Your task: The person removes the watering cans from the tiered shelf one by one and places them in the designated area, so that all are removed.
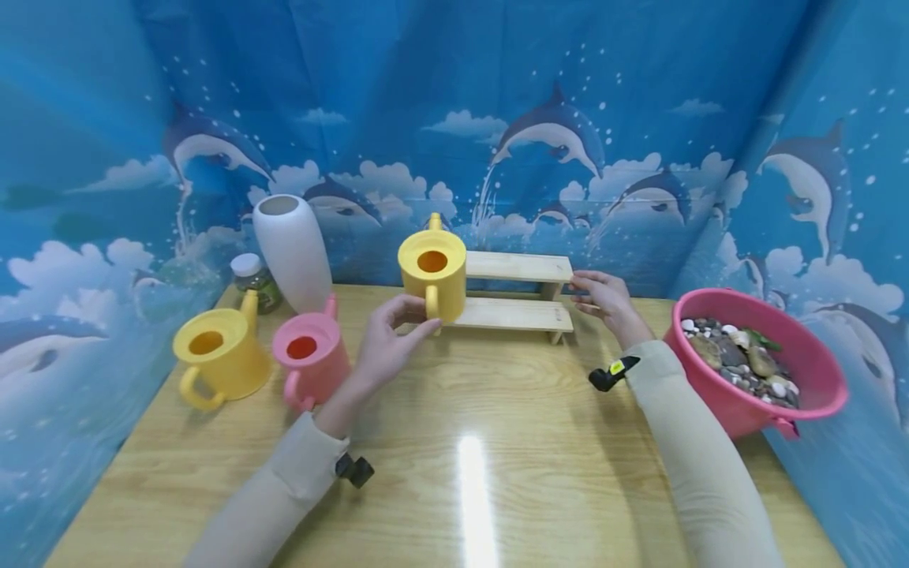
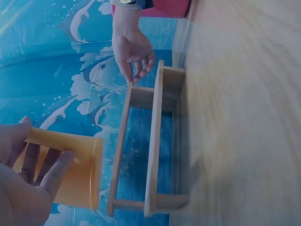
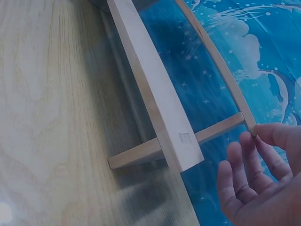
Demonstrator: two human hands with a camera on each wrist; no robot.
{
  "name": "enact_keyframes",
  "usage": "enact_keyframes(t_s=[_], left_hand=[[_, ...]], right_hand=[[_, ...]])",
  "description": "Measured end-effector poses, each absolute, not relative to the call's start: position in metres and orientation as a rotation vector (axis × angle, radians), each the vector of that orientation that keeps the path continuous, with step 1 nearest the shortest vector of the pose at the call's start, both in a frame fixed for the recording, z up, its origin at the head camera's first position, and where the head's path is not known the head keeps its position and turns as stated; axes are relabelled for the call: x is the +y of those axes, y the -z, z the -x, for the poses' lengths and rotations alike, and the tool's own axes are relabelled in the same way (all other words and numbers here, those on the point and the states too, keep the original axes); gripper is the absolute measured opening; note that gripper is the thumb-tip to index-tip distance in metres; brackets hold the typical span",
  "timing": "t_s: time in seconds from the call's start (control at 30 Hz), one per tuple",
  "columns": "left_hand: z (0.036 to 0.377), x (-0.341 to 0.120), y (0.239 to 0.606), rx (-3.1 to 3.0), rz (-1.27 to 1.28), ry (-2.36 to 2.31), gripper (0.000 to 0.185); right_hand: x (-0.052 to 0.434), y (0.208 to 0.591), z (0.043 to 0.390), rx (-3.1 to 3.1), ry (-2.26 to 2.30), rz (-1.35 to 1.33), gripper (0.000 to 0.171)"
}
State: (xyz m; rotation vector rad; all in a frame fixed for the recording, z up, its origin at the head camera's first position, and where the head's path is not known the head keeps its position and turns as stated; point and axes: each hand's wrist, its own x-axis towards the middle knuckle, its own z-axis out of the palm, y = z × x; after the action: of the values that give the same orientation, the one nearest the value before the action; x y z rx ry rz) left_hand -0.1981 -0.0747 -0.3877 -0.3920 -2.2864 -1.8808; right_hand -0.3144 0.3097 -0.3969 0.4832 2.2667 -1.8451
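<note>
My left hand (image 1: 383,339) grips a yellow watering can (image 1: 449,290) by its handle, with its spout pointing to the back. In the left wrist view the watering can (image 2: 84,165) is clear of the shelf boards, off to their side. A two-step wooden shelf (image 1: 511,313) stands at the back of the table; the can hides its left end in the head view. At the shelf's right end is my right hand (image 1: 609,304). Its thumb and index finger pinch the end of the upper board (image 3: 230,84), and the other fingers are loosely curled.
Left on the table stand another yellow watering can (image 1: 237,359) and a pink watering can (image 1: 318,359). Behind them are a tall white vase (image 1: 294,252) and a white-lidded jar (image 1: 248,268). A pink bucket (image 1: 817,379) with pebbles stands at right. A dolphin-print curtain (image 1: 426,95) encloses the table.
</note>
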Motion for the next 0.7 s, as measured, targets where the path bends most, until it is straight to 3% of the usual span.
enact_keyframes(t_s=[0.7], left_hand=[[0.140, -0.138, 0.413, -2.585, 0.064, 1.769, 0.031]], right_hand=[[0.308, 0.398, 0.316, 2.308, 1.805, -0.496, 0.053]])
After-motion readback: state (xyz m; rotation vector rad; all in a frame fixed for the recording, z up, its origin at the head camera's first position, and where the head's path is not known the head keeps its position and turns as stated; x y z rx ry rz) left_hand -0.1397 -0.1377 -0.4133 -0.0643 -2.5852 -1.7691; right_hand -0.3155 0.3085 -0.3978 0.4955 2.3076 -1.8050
